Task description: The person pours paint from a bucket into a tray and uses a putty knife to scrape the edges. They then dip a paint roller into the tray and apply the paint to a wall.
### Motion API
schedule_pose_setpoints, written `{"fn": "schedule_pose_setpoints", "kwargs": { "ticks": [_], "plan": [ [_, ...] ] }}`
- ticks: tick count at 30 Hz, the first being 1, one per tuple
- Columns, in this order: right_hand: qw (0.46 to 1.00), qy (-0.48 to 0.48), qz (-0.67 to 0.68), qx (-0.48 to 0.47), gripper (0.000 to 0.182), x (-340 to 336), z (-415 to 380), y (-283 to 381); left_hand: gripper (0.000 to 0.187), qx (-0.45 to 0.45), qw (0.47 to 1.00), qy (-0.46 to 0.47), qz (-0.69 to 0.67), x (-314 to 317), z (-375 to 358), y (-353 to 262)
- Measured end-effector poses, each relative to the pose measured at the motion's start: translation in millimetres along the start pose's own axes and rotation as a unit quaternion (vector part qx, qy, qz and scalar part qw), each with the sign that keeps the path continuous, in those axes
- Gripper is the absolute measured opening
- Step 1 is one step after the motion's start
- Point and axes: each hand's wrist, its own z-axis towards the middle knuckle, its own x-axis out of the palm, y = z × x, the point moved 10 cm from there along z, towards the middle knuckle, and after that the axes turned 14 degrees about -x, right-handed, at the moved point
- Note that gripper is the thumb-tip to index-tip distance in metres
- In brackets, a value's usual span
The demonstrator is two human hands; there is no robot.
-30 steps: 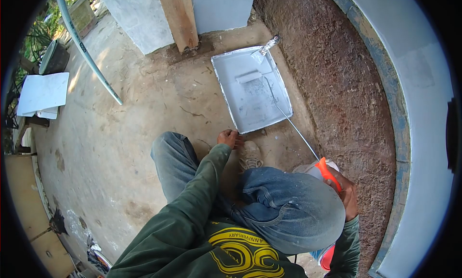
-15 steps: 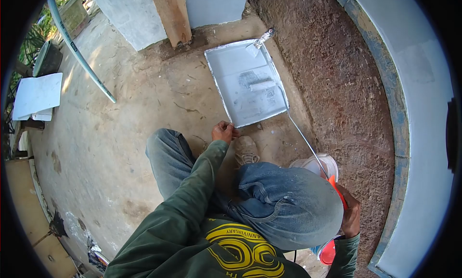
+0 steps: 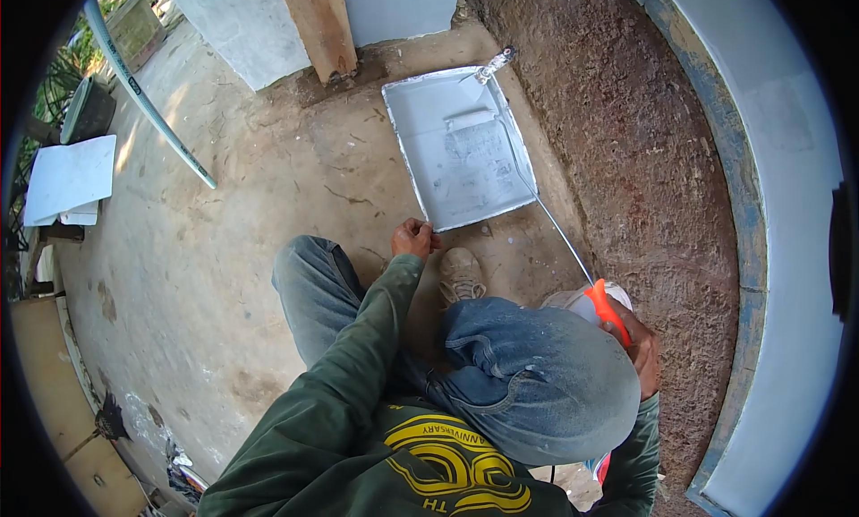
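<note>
My right hand is wrapped round the orange handle of a paint roller, beside my bent knee. The roller's long wire frame reaches over the side of a paint tray, and its white sleeve lies in the tray toward the far half. Grey-white paint coats the tray's floor, thinner and patchy nearer to me. My left hand is closed at the tray's near left corner, its fingers pinching the rim. A paint-smeared scraper rests across the far right corner, blade inside the tray.
A rough brown ledge runs along the right, below a pale wall. Behind the tray stands a wooden post between grey-white panels. A green hose comes down at the left, near white boards.
The roller sleeve has moved away from me, up the tray. My right hand has come forward with the handle, and the tray has shifted slightly. My left hand stays at the corner.
</note>
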Motion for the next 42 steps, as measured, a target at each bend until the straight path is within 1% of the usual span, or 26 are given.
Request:
{"fn": "schedule_pose_setpoints", "kwargs": {
  "ticks": [2, 4, 6, 8, 9, 12, 14, 16, 20, 22, 23, 25, 29, 31, 33, 37, 39, 40, 41, 42],
  "plan": [
    [1.0, 0.005, -0.005, 0.004, 0.034, -1, -11, -2, 0.021, -0.006, 1.0, 0.009, 0.012, 2, 0, 1],
    [1.0, -0.016, 0.021, 0.013, 0.034, -9, -32, -2, 0.021, -0.01, 1.0, 0.013, 0.008, 2, 0, 1],
    [1.0, -0.025, 0.001, -0.002, 0.034, -13, -58, -6, 0.021, -0.013, 1.0, 0.019, 0.007, 2, 2, 2],
    [0.999, -0.007, -0.038, -0.01, 0.033, -18, -74, 5, 0.021, -0.012, 0.999, 0.032, -0.008, 4, 4, 2],
    [0.999, -0.005, -0.035, 0.011, 0.033, -19, -82, 10, 0.021, -0.013, 0.999, 0.032, -0.006, 3, 5, 2],
    [0.999, 0.013, -0.015, 0.033, 0.034, -20, -104, 13, 0.02, -0.016, 0.999, 0.042, -0.002, 4, 6, 2],
    [0.999, 0.0, -0.008, 0.035, 0.033, -22, -115, 18, 0.019, -0.023, 0.999, 0.038, -0.013, 4, 3, 0],
    [0.996, 0.021, 0.025, 0.087, 0.034, -22, -125, 17, 0.018, -0.027, 0.999, 0.042, -0.013, 5, 2, -1],
    [0.993, 0.058, 0.002, 0.104, 0.032, -15, -129, 20, 0.018, -0.03, 0.998, 0.045, -0.011, 6, 1, -4],
    [0.996, 0.073, -0.038, 0.027, 0.029, -6, -127, 26, 0.017, -0.029, 0.999, 0.045, -0.011, 6, -1, -5],
    [0.996, 0.073, -0.037, 0.026, 0.029, 1, -124, 27, 0.017, -0.029, 0.998, 0.046, -0.01, 6, -1, -6],
    [0.999, 0.031, -0.037, -0.023, 0.03, 5, -108, 39, 0.017, -0.029, 0.999, 0.042, -0.006, 5, -2, -7],
    [0.998, 0.053, -0.031, -0.005, 0.037, 31, -94, 23, 0.017, -0.035, 0.998, 0.046, -0.01, 7, -4, -10],
    [0.999, 0.043, -0.021, -0.022, 0.034, 36, -76, 29, 0.017, -0.032, 0.998, 0.044, -0.01, 7, -5, -11],
    [0.997, 0.04, -0.018, -0.057, 0.045, 40, -63, 29, 0.017, -0.03, 0.999, 0.042, -0.008, 7, -5, -12],
    [0.999, 0.027, 0.01, -0.044, 0.048, 48, -45, 26, 0.018, -0.035, 0.999, 0.039, -0.004, 7, -6, -12],
    [0.994, -0.02, -0.008, -0.108, 0.045, 47, -44, 33, 0.018, -0.035, 0.999, 0.037, 0.0, 7, -6, -12],
    [0.994, -0.02, -0.007, -0.107, 0.045, 46, -45, 34, 0.018, -0.037, 0.999, 0.035, 0.002, 7, -6, -13],
    [0.996, -0.013, -0.012, -0.087, 0.042, 44, -47, 34, 0.018, -0.04, 0.999, 0.033, 0.005, 6, -7, -13],
    [0.998, -0.005, -0.017, -0.068, 0.043, 42, -50, 34, 0.018, -0.041, 0.999, 0.033, 0.005, 5, -8, -13]
  ]
}}
